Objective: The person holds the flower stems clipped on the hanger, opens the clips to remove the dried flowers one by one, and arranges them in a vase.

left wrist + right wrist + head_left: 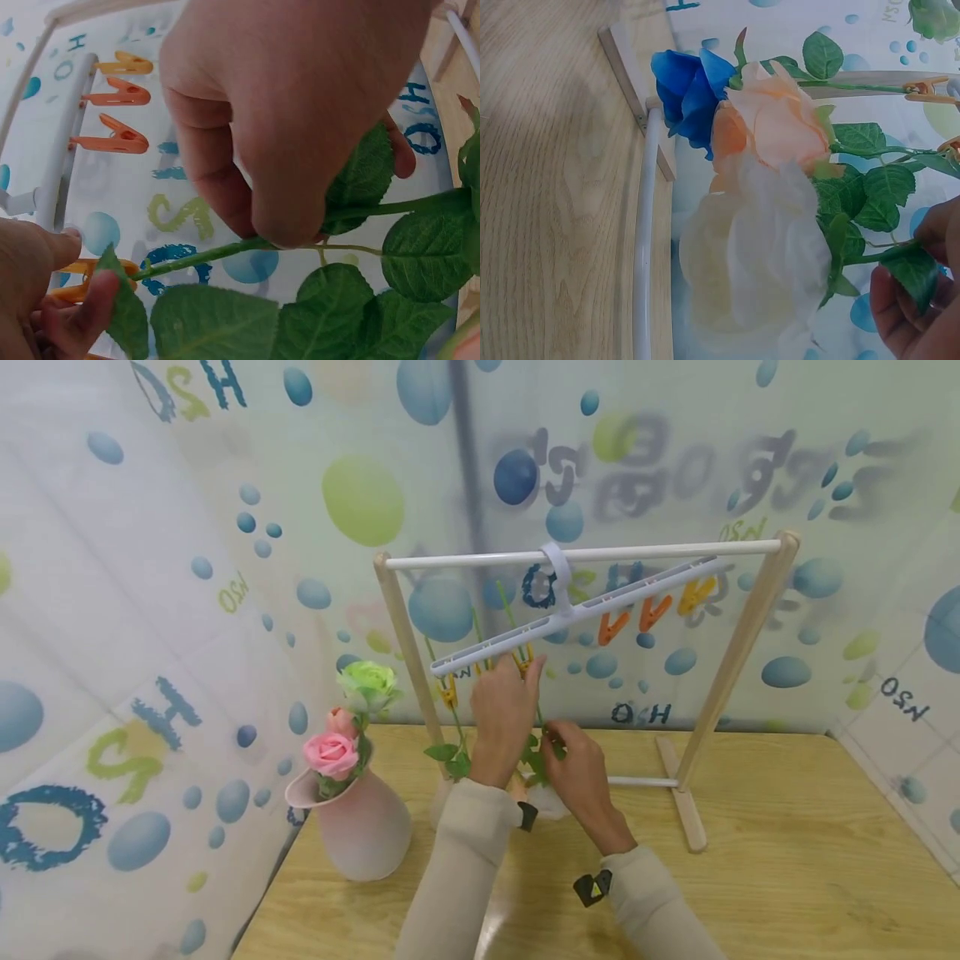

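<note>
Under the tilted white plastic clip hanger (570, 610), left hand (504, 710) pinches a yellow plastic clothespin (522, 660) and right hand (577, 764) pinches the green artificial flower stem (225, 253); loose bite risks 1 stem dropping.

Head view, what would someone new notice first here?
Two hands meet at the table's middle: the left hand reaches up to a yellow clip on the tilted white hanger, while the right hand pinches a leafy green stem. At the left stands a pink vase holding roses.
</note>
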A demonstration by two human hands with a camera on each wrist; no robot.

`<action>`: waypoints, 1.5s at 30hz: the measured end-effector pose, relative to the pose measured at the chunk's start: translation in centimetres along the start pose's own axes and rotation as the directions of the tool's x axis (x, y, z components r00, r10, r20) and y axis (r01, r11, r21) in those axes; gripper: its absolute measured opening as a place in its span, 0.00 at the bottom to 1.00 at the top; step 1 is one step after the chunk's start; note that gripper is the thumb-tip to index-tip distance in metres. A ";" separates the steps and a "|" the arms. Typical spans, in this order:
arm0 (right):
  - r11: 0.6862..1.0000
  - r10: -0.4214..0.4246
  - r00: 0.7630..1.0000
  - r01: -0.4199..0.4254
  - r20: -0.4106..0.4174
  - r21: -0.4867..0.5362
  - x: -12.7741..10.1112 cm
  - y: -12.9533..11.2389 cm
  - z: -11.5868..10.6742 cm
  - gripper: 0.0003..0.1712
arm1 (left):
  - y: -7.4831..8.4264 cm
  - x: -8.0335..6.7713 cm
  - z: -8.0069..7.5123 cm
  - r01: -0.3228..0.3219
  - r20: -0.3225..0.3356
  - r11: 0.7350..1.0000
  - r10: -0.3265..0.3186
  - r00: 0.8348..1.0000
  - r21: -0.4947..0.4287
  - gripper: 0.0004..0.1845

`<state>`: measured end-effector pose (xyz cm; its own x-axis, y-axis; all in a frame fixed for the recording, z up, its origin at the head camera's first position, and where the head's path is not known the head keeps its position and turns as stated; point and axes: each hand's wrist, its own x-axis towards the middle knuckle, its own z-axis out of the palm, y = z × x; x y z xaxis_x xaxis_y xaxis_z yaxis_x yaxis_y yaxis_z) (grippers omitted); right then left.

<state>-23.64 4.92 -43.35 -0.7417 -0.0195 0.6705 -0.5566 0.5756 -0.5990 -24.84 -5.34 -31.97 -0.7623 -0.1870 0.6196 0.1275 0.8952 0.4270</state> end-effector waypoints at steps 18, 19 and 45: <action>0.995 0.099 0.995 -0.099 0.007 -0.015 -1.5 1.8 -0.5 0.08 | -0.6 0.7 0.7 -0.153 -0.202 0.984 0.168 0.965 0.086 0.26; 0.995 0.101 0.995 -0.101 0.009 -0.020 -1.7 1.9 -0.6 0.08 | -0.7 0.7 0.8 -0.154 -0.196 0.985 0.167 0.966 0.083 0.27; 0.970 0.134 0.990 -0.141 -0.049 -0.197 -4.0 4.8 -3.3 0.07 | -3.0 -1.7 0.6 -0.151 -0.245 0.966 0.097 0.965 -0.210 0.21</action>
<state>-22.13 10.46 -47.44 -0.7904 0.0977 0.6048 -0.3619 0.7220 -0.5896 -24.31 -7.53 -34.67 -0.5672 -0.1925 0.8008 0.3713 0.8081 0.4572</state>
